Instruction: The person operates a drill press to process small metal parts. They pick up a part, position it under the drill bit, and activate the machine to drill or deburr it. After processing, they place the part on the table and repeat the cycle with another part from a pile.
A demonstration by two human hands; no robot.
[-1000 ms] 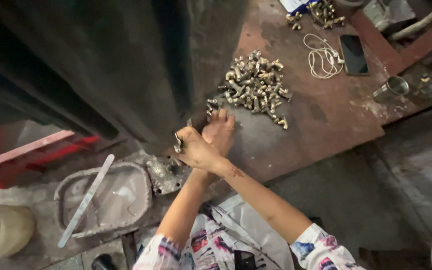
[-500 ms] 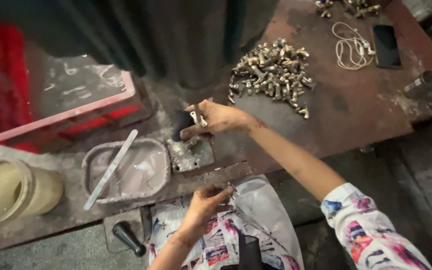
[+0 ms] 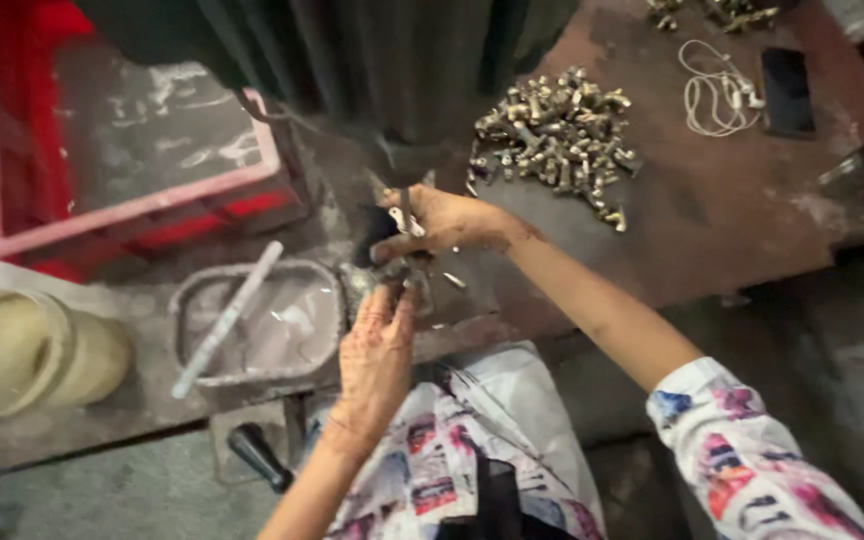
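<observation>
The desk [image 3: 732, 220] is a rusty brown metal surface whose near edge runs across the lower middle of the view, just in front of the person's lap. Open room lies on its right part, between the pile of brass fittings [image 3: 557, 130] and the near edge. At the far right a coiled white cord [image 3: 717, 85] lies just beside a dark phone [image 3: 787, 85]. To the left the space is crowded: a red crate [image 3: 132, 210] stands at the back, a shallow grey tray [image 3: 262, 325] with a pale stick [image 3: 227, 320] laid across it sits near the edge, and a yellowish round tub [image 3: 22, 355] stands at the far left. A black-handled tool [image 3: 257, 455] lies lower down, below the tray. A dark machine column [image 3: 392, 70] rises just behind the hands.

The right hand [image 3: 442, 220] reaches in from the right, its grip curled closed around a small metal piece [image 3: 407, 222], with something dark under the fingers. The left hand [image 3: 377, 345] comes up from below with fingers nearly straight, its grip loose; the fingertips touch a grey metal fixture [image 3: 397, 275] just under the right hand, but whether they clasp anything I cannot tell.

The small piece looks silvery and short, mostly hidden by the fingers and blurred.
</observation>
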